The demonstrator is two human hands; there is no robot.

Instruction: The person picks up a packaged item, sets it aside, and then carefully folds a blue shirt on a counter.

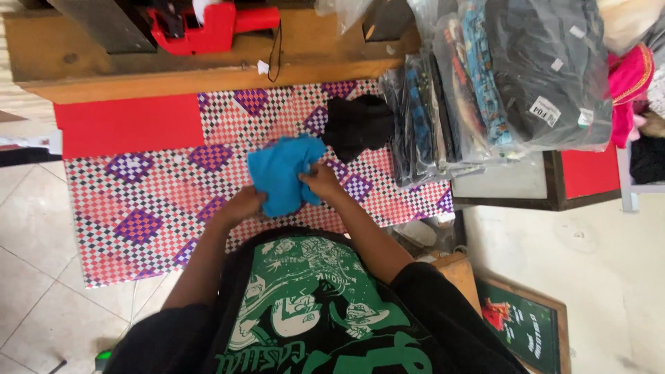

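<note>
A bright blue piece of cloth [280,170] lies bunched on the checkered mat [145,194] in front of me. My left hand [244,205] grips its near left edge. Its right side is pinched by my right hand [321,183]. A crumpled black garment [357,125] lies just beyond the blue cloth, apart from both hands.
A low wooden bench [208,69] with a red tagging gun [201,28] runs along the far edge of the mat. Stacks of bagged clothing [485,90] stand at the right on a low table. A framed green picture [523,325] lies on the tiled floor at lower right.
</note>
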